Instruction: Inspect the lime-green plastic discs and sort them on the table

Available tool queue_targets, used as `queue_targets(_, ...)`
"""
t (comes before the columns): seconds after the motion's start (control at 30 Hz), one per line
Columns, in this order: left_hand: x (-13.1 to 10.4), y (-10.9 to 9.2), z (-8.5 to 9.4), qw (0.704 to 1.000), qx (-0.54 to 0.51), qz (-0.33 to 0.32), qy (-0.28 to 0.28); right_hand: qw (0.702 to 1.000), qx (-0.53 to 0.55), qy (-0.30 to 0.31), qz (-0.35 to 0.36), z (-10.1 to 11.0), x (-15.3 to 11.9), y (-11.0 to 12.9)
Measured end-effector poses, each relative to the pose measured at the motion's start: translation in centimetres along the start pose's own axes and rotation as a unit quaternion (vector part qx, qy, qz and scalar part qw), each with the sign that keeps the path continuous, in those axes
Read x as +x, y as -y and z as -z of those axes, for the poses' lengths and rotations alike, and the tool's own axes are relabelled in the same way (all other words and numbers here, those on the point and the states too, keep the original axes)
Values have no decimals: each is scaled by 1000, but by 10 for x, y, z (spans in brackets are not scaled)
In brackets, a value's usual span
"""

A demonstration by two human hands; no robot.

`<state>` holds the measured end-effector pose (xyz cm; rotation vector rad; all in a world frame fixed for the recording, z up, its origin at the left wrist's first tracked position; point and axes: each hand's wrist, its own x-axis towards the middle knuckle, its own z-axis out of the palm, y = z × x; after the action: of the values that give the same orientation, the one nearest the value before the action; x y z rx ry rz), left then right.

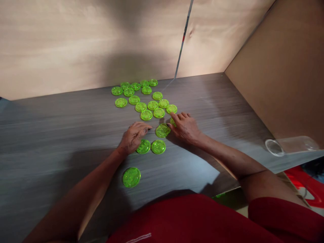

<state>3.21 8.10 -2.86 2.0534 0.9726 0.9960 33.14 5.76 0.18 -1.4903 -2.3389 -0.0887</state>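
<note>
Many round, clear green plastic discs lie flat on the grey wood-grain tabletop (pixel 96 118). My left hand (pixel 133 136) rests just left of the group, fingers stretched forward with the thumb along them, holding nothing I can see. Under its wrist side, one green disc (pixel 143 146) is partly covered. My right hand (pixel 186 127) reaches in from the right with fingers apart. Its thumb tip meets the edge of a green disc (pixel 162 131), and its index fingertip is at another green disc (pixel 171 108). A further disc is mostly hidden beneath that hand.
A clear plastic cylinder (pixel 292 145) lies on its side at the table's right edge. Pale wooden panels (pixel 76 44) rise behind and to the right. One green disc (pixel 131 177) lies apart, near me. Something red (pixel 308 189) is beyond the table's right edge.
</note>
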Motion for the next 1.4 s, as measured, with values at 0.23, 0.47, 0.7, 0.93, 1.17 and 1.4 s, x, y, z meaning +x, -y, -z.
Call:
queue_targets(0.23, 1, 1, 0, 1000, 3, -12, 4, 983, 131, -54, 117, -7, 7, -11)
queue_targets(0.47, 1, 3, 3, 999, 19, -20, 18, 997, 37, 33, -52, -18, 46, -39)
queue_targets(0.7, 0, 5, -1, 1000, 0, -20, 0, 977, 189, -68, 66, -29, 47, -30)
queue_targets(0.93, -2, 9, -2, 997, 14, 18, -80, 992, 116, 19, 52, -36, 81, 3)
queue_targets(1.17, 27, 52, 23, 954, 29, 140, -265, 980, 147, 52, 122, -27, 101, 36)
queue_targets(1.4, 78, 70, 49, 923, 31, 210, -320, 967, 144, 140, 158, -26, 128, 72)
